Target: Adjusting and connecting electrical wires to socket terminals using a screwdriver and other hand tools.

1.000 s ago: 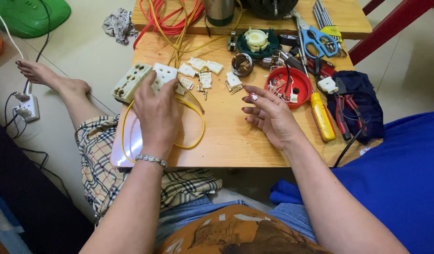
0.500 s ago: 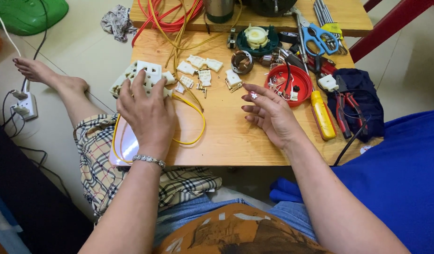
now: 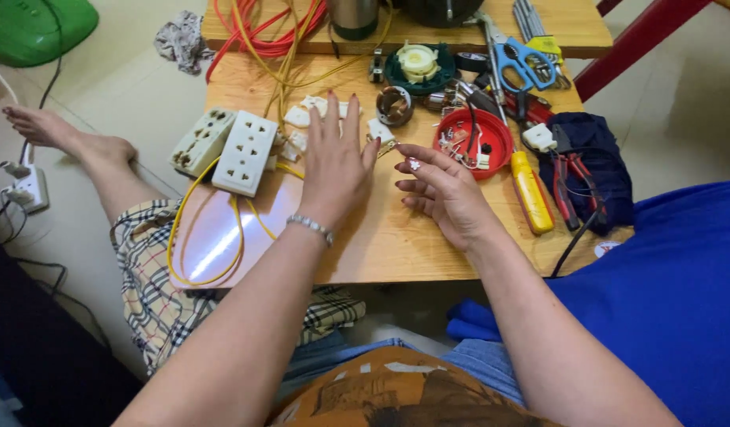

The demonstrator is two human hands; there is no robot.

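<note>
The wooden table (image 3: 381, 237) fills the middle of the view, its far edge cut off by the top of the frame, with a blue cloth (image 3: 665, 277) covering the right near corner of the scene. Another person's bare leg (image 3: 88, 154) and plaid shorts (image 3: 155, 277) lie along the table's left side, partly hidden under its edge. The left hand (image 3: 333, 162) lies flat on the table with fingers spread and released, grasping nothing; it covers some of the small white plastic parts (image 3: 306, 111) at its fingertips, so how many lie beneath cannot be told. The right hand (image 3: 444, 194) hovers just right of it, fingers loosely curled, and something tiny seems pinched near the fingertips, too small to make out. Left of the left hand, two white socket blocks (image 3: 242, 150) lie side by side, a yellow cable (image 3: 199, 237) looping from them toward the near edge. Farther right sit a red bowl (image 3: 472, 142) of small metal bits, a yellow-handled screwdriver (image 3: 531, 194), blue scissors (image 3: 523, 63) and red pliers (image 3: 567, 182) on a dark pouch. Red and yellow wires (image 3: 270, 32) run off the far edge.
</note>
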